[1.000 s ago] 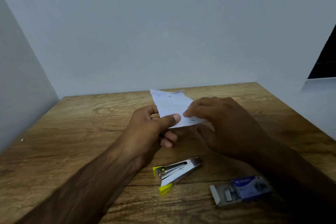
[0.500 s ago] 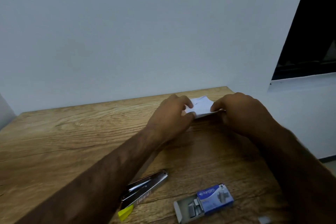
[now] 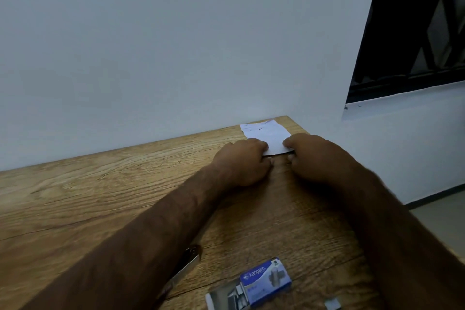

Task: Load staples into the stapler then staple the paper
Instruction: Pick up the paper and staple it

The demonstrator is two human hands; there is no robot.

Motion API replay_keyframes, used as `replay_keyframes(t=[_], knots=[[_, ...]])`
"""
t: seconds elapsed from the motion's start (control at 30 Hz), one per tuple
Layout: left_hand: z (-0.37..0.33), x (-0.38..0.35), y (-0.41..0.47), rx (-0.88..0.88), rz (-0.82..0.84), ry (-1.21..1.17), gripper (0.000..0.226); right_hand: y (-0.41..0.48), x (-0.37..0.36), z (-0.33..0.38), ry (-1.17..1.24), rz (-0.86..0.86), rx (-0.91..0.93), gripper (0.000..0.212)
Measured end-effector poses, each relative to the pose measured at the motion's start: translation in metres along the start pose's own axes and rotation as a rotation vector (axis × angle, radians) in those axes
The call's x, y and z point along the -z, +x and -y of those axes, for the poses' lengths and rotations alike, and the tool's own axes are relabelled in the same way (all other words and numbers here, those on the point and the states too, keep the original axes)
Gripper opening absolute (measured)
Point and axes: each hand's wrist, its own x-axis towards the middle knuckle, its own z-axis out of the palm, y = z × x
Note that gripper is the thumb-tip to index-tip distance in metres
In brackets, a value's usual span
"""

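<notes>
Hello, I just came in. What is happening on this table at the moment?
A person presses a small paper flat on the far corner of the wooden table. The left hand and right hand both pinch its near edge. The stapler lies untouched near the person, half hidden under the left forearm. The staple box beside it is slid open.

We are looking at a wooden desk (image 3: 88, 196) with a strong grain, its far edge butting against a plain white wall (image 3: 176, 45). Past the desk's right edge, a dark window opening (image 3: 415, 33) is showing slanted bars, with a white sill and lower wall (image 3: 415, 146) lying beneath it.
</notes>
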Motion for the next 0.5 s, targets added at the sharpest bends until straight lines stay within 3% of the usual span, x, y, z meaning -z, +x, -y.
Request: replay_keyframes(t=[0.5], knots=[[0.001,-0.004,0.016,-0.003,0.045,-0.041,0.044,-0.004,0.003,0.006,-0.042,0.054,-0.007,0.040]])
